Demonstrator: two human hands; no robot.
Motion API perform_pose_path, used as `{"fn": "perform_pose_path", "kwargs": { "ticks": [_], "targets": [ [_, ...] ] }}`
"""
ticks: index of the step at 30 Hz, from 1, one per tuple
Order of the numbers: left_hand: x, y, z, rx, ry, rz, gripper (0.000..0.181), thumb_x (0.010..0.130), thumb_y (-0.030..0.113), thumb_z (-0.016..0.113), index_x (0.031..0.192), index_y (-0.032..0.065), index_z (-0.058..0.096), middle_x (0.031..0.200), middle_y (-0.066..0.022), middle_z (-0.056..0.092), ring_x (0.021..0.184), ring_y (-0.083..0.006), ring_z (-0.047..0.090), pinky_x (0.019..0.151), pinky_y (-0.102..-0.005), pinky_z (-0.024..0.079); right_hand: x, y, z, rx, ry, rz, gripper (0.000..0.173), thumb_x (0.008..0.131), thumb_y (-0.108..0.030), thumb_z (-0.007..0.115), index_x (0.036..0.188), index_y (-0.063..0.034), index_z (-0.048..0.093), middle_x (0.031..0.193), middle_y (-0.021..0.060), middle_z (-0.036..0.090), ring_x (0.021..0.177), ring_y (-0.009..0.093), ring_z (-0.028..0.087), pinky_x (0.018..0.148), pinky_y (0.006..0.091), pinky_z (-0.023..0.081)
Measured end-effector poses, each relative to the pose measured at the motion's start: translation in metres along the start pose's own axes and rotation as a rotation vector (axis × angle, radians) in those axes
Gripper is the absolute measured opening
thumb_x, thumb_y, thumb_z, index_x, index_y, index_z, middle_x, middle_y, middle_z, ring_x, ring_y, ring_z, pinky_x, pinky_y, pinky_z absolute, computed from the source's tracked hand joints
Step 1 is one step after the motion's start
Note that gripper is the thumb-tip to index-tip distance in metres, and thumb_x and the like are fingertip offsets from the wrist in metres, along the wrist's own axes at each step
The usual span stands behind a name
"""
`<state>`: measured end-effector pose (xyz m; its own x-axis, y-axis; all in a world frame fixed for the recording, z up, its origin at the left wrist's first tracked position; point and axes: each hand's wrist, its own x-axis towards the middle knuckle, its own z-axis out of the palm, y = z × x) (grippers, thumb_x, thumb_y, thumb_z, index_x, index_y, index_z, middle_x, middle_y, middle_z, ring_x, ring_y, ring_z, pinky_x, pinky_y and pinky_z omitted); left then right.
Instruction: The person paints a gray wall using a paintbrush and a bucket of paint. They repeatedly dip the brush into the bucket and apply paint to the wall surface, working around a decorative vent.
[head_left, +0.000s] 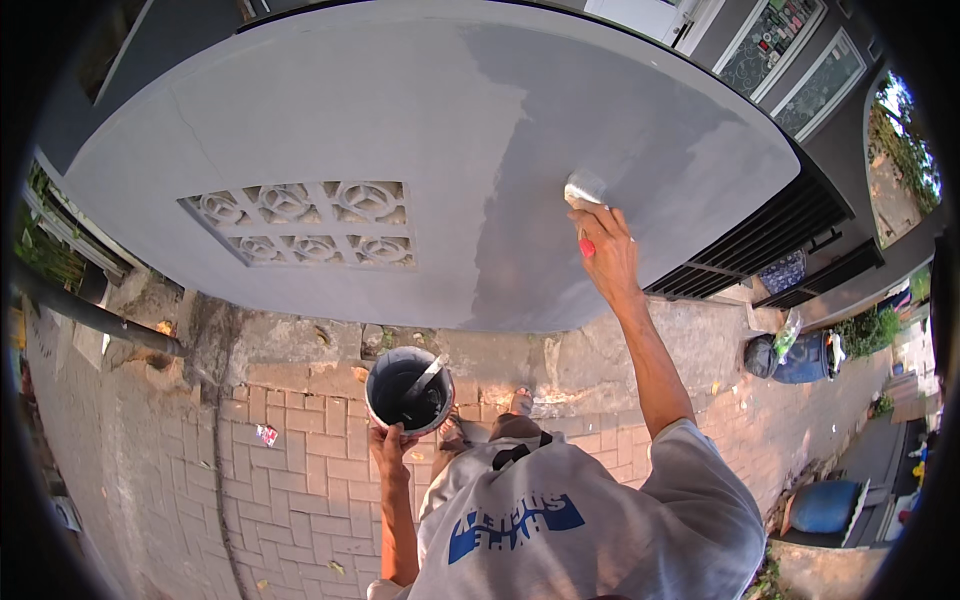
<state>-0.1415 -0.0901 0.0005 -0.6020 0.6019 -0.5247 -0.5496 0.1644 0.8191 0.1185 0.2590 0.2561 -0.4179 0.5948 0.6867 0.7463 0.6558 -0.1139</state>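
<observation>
My right hand (609, 238) grips a paintbrush (584, 189) with pale bristles and a red handle end. The bristles are at the surface of a grey wall (427, 112). Around the brush spreads a darker grey patch of paint (540, 217), with an uneven left edge against the lighter grey. Down at waist height, my left hand (390, 444) holds the rim of a paint bucket (370, 390). Dark paint (394, 397) lies inside it, and a pale stick (426, 377) leans against the bucket's far right side.
Patterned ventilation blocks (300, 225) are set into the wall's left part. A black metal gate (757, 232) adjoins its right end. Brick paving (300, 480) lies underfoot beside a concrete ledge (292, 345). Blue barrels (806, 358) and a black bag (761, 355) stand at right; a dark pole (112, 319) crosses at left.
</observation>
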Motion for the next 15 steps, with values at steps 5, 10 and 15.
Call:
{"fn": "perform_pose_path", "kwargs": {
  "ticks": [5,10,15],
  "targets": [
    [-0.008,0.001,0.0,-0.025,0.032,0.011,0.026,0.083,0.016,0.07,0.091,0.0043,0.049,0.073,-0.0051,0.057,0.061,-0.015,0.062,0.063,-0.0322,0.062,0.022,0.007,-0.037,0.114,0.011,0.026,0.019,0.082,0.002,0.069,0.098,-0.0075,0.07,0.102,0.0024,0.069,0.09,0.025,0.064,0.076,0.0381,0.055],
    [-0.004,-0.01,-0.008,-0.041,0.041,0.028,0.027,0.082,0.014,0.069,0.092,0.0013,0.047,0.078,-0.0099,0.06,0.063,-0.0169,0.065,0.062,-0.0338,0.063,0.065,-0.001,-0.071,-0.089,0.4,-0.083,0.029,0.081,0.006,0.067,0.107,-0.0071,0.07,0.112,0.0084,0.065,0.097,0.026,0.061,0.083,0.0382,0.051],
    [-0.005,-0.006,0.005,-0.065,0.014,0.028,0.026,0.083,0.013,0.068,0.093,0.0007,0.047,0.078,-0.0085,0.059,0.062,-0.0165,0.064,0.063,-0.0341,0.062,0.022,-0.007,-0.014,-0.127,0.105,-0.099,0.033,0.078,0.004,0.07,0.108,-0.0111,0.07,0.116,0.0065,0.063,0.096,0.027,0.059,0.079,0.0392,0.053]
  ]
}}
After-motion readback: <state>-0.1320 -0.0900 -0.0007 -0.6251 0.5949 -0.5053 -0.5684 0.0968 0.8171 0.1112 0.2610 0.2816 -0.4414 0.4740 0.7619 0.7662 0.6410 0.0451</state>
